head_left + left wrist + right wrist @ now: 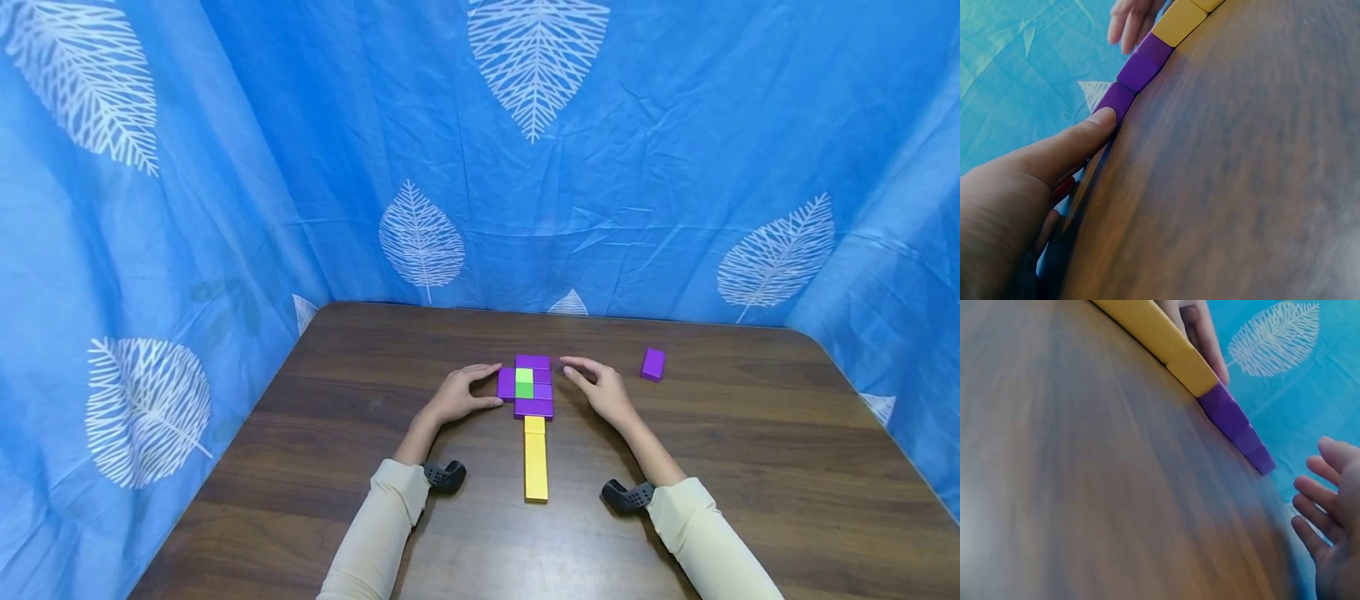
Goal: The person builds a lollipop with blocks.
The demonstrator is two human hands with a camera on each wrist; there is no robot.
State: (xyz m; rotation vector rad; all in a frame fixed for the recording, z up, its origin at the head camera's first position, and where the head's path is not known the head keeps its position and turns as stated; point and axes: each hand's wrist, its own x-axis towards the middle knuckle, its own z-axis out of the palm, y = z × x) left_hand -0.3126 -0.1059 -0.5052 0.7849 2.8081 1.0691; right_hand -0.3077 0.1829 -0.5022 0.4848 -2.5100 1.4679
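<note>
Purple blocks (533, 408) lie together flat on the table around a light green block (524, 376) and a darker green block (524, 390). Below them runs a stem of yellow blocks (536, 467). My left hand (454, 395) pinches the leftmost purple block (506, 384) between thumb and fingers at its two ends. In the left wrist view the thumb (1094, 125) presses on a purple block (1116, 100). To the right of the group, my right hand (604, 392) holds nothing, its fingers loosely bent and a small gap from the blocks.
A single purple block (653, 365) lies apart on the right of the brown wooden table (750, 433). Blue curtains (645, 167) with white leaf prints hang behind and beside the table. Each wrist carries a black device (628, 497).
</note>
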